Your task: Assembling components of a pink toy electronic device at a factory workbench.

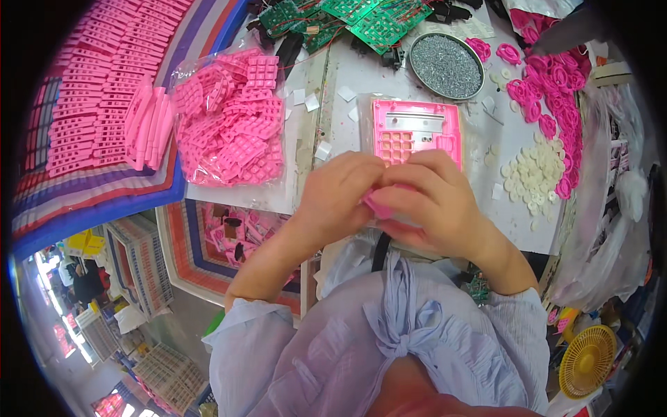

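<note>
My left hand (342,189) and my right hand (434,198) meet at the front of the worktable, fingers closed together. Between them a small pink plastic piece (377,206) shows; most of it is hidden by my fingers, so its exact shape cannot be told. Just beyond my fingertips lies a pink plastic casing half (451,125) with a grid of square key openings and a long slot. My knuckles cover its near edge. It rests on a clear plastic sheet.
A clear bag of pink keypad grids (229,118) stands left, beside a striped bin of pink parts (104,90). Green circuit boards (385,24), a round dish of screws (446,66), pink oval rings (556,76) and white discs (533,174) lie beyond and to the right.
</note>
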`<state>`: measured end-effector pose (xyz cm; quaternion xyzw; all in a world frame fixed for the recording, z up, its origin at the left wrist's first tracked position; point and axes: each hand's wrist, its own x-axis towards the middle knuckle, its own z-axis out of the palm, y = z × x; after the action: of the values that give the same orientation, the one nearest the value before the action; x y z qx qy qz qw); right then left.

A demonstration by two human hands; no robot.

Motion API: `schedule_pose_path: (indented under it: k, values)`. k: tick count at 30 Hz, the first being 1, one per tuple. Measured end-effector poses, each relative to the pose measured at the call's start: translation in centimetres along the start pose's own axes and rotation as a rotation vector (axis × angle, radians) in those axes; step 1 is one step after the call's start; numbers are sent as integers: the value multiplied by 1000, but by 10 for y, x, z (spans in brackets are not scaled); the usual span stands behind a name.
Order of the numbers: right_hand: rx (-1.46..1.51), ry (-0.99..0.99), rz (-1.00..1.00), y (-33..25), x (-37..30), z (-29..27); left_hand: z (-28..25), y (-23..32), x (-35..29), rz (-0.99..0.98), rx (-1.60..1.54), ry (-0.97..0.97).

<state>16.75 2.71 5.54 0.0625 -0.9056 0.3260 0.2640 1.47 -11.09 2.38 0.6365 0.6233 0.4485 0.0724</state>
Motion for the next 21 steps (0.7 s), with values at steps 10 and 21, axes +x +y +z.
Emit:
schedule_pose_path:
  k: [10,21]
  values:
    - [140,-159,622,62,-2,14,-27,-11,1,-575,-125,-21]
    - [-253,-82,395,52,-2,5,-65,-39,54,-386,176,-114]
